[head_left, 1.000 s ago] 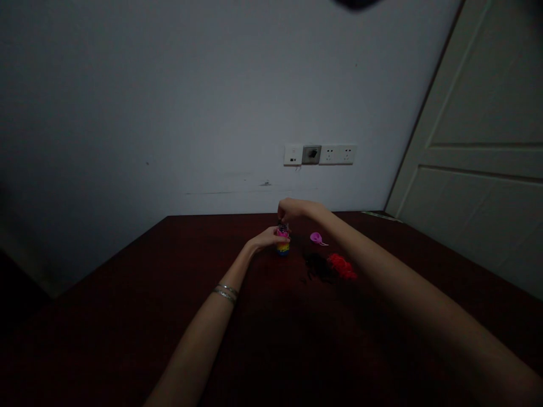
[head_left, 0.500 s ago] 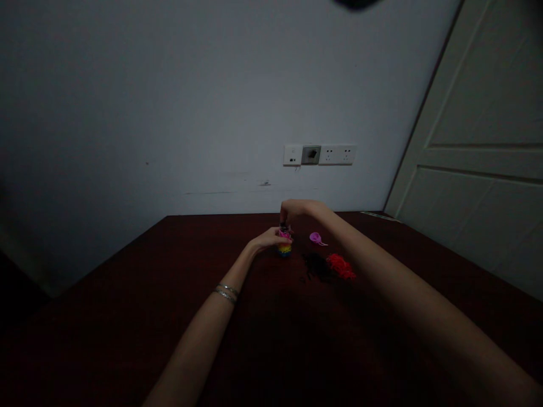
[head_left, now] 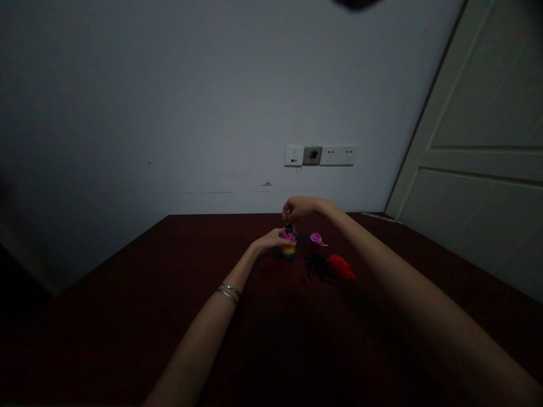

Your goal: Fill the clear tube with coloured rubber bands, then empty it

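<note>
A small jar (head_left: 289, 244) filled with layers of pink, yellow and blue stands far out on the dark red table (head_left: 169, 294). My left hand (head_left: 271, 242) is wrapped round its left side. My right hand (head_left: 298, 208) hovers just above the jar's dark mouth, fingertips pinched together; what they pinch is too small to make out. A pink lid (head_left: 316, 238) lies to the right of the jar. Closer to me on that side are a heap of small black pieces (head_left: 314, 267) and a heap of red pieces (head_left: 340, 266).
The table's far edge meets a pale wall with a row of sockets (head_left: 321, 155). A white door (head_left: 479, 169) stands at the right. Two thin bangles (head_left: 228, 291) circle my left wrist. The room is dim.
My right hand has stayed above the jar and lifted very slightly. The view has shifted a little, and the left hand keeps its hold on the jar.
</note>
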`<state>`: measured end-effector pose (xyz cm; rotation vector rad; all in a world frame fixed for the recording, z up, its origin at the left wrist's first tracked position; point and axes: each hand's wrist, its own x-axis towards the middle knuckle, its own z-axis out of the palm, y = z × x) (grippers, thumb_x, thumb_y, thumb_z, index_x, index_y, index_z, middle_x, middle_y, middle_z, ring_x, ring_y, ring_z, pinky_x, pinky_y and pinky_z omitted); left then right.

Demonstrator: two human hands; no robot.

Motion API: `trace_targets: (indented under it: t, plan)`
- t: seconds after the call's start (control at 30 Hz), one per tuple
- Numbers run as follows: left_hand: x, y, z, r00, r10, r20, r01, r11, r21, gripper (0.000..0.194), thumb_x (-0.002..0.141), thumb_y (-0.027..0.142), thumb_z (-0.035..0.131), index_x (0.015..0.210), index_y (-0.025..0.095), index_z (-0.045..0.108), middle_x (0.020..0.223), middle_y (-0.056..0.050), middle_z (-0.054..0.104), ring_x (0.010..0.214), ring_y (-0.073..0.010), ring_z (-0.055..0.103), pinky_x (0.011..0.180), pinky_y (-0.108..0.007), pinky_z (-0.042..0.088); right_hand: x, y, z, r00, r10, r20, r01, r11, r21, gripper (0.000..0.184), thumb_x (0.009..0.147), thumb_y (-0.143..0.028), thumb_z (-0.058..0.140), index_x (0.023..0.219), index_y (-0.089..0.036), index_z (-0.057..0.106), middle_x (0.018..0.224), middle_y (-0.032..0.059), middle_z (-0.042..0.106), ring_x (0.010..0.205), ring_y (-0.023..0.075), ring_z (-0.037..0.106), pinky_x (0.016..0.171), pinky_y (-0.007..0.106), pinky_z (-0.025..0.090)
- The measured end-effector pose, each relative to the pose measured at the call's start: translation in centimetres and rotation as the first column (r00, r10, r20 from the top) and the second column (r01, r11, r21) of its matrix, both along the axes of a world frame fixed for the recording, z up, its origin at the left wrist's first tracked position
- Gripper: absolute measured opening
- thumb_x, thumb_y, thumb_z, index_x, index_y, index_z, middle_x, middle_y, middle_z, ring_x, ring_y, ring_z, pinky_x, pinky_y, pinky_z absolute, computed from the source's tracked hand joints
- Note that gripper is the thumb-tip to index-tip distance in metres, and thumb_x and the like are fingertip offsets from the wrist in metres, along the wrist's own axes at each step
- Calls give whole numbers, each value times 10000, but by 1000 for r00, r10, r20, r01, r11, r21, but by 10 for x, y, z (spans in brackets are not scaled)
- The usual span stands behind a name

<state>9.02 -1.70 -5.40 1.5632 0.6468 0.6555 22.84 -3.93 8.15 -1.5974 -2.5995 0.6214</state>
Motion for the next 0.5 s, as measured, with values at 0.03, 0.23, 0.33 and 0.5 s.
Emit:
trace_targets:
  t: [0.03, 0.23, 0.33, 0.5]
  plan:
    - [0, 0, 0, 1000, 2, -2, -2, 1000, -2, 450, 581, 155, 731, 1001, 75, 594, 948, -141, 636, 814, -160, 599, 797, -320, 437, 0, 0, -2, 1000, -8, -11, 7, 1000, -30, 252, 692, -154, 553, 921, -111, 647, 800, 65, 663, 607, 101, 565, 531, 196, 450]
    - [-1, -2, -2, 1000, -12, -16, 12, 1000, 5, 461, 566, 144, 732, 998, 66, 590, 936, -125, 629, 812, -147, 587, 825, -325, 426, -4, -3, -17, 997, -24, -76, 16, 994, -112, 265, 820, -228, 417, 919, -97, 626, 690, 63, 651, 500, 87, 549, 509, 207, 457]
    - [-2, 1, -6, 999, -41, -28, 42, 999, 23, 484, 570, 161, 729, 1022, 79, 578, 933, -103, 621, 809, -141, 577, 834, -329, 421, -4, -6, -21, 994, 5, -112, -16, 996, -92, 262, 811, -232, 417, 879, -92, 627, 697, 69, 653, 476, 94, 543, 501, 230, 462]
    - [-7, 4, -9, 989, -101, -104, 106, 994, 39, 484, 569, 199, 739, 1012, 103, 568, 923, -73, 610, 788, -133, 563, 821, -325, 425, 4, -11, -21, 977, 24, -213, -29, 999, -25, 250, 789, -254, 450, 836, -98, 639, 673, 66, 648, 527, 106, 560, 516, 222, 446]
